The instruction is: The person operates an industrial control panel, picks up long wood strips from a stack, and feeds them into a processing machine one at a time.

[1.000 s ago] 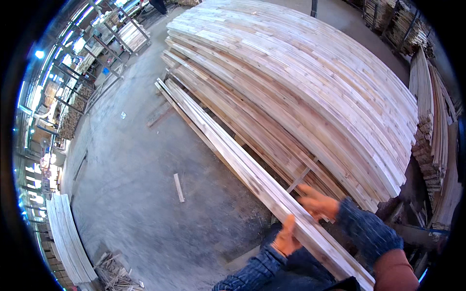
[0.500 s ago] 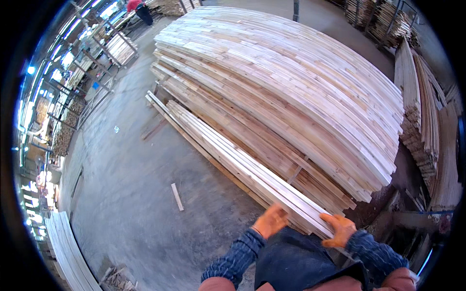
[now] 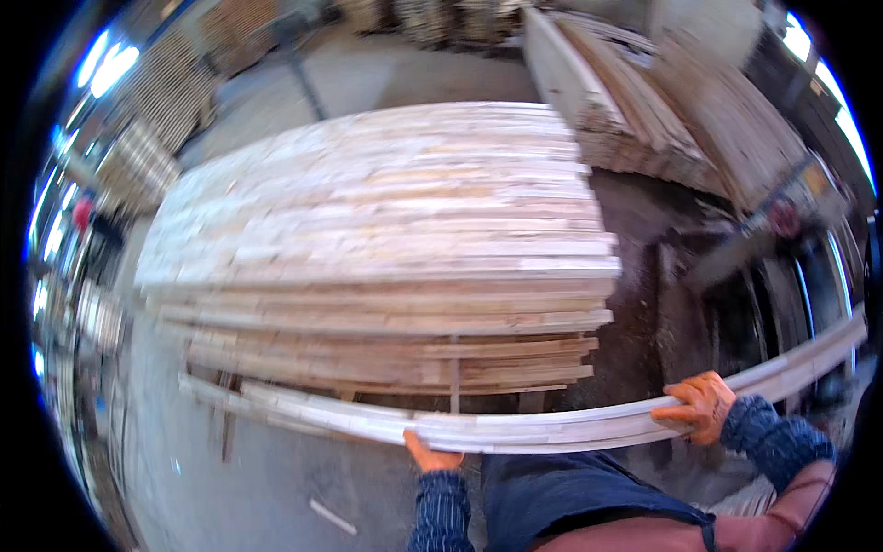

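Note:
A bundle of long pale wooden strips [image 3: 552, 432] runs across in front of my body, its right end reaching far to the right. My left hand [image 3: 434, 455], in an orange glove, grips the bundle near its middle. The thumb shows at the near edge, while the fingers are hidden under the wood. Farther right, my right hand [image 3: 704, 408], also gloved in orange, is closed over the strips from above. Just beyond the bundle lies a large, wide stack of similar strips [image 3: 395, 212], with its right ends uneven.
More lumber piles [image 3: 625, 120] stand at the back right. Beside me on the right is dark machinery or framing [image 3: 782, 285], blurred. A short wood offcut [image 3: 333, 517] lies on the concrete floor [image 3: 248, 488] to my left. A distant person [image 3: 85, 216] is at the far left.
My view has swung right. The strips beside the stack are now held across my body and reach right. My right hand has moved outward along them, away from my left.

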